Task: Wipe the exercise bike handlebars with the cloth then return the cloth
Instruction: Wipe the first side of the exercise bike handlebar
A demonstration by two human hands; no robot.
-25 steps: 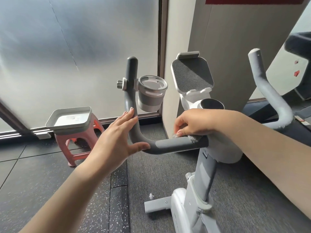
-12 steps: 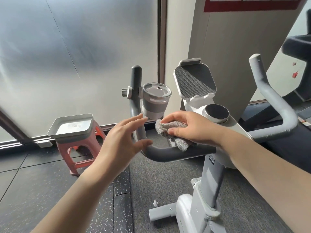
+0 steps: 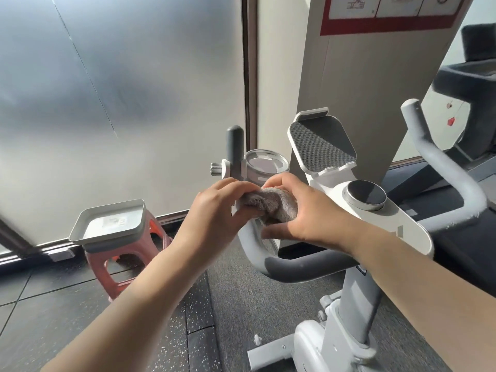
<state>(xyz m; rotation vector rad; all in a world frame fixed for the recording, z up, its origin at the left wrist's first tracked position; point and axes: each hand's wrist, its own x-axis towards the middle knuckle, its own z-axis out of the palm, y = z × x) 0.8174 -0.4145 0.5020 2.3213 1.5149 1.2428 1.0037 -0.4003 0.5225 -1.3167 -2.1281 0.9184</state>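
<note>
A bunched grey cloth (image 3: 271, 204) is held between both hands above the bend of the bike's left handlebar (image 3: 292, 267), a grey curved tube. My left hand (image 3: 218, 212) pinches the cloth's left end. My right hand (image 3: 300, 213) wraps over its right side, thumb underneath. The right handlebar (image 3: 440, 167) rises at the right, untouched. Between them sit the round black knob (image 3: 366, 196) and the tablet holder (image 3: 320, 142).
A cup holder (image 3: 264, 163) is clamped to the left handlebar's upright, just behind my hands. A white tray (image 3: 88, 228) rests on a pink stool (image 3: 107, 264) at the left by the frosted glass wall. Another dark machine (image 3: 467, 73) stands at the far right.
My right hand lifted the cloth off the horizontal bar and moved it up and left. My left hand left the handlebar's bend and took hold of the cloth's left end.
</note>
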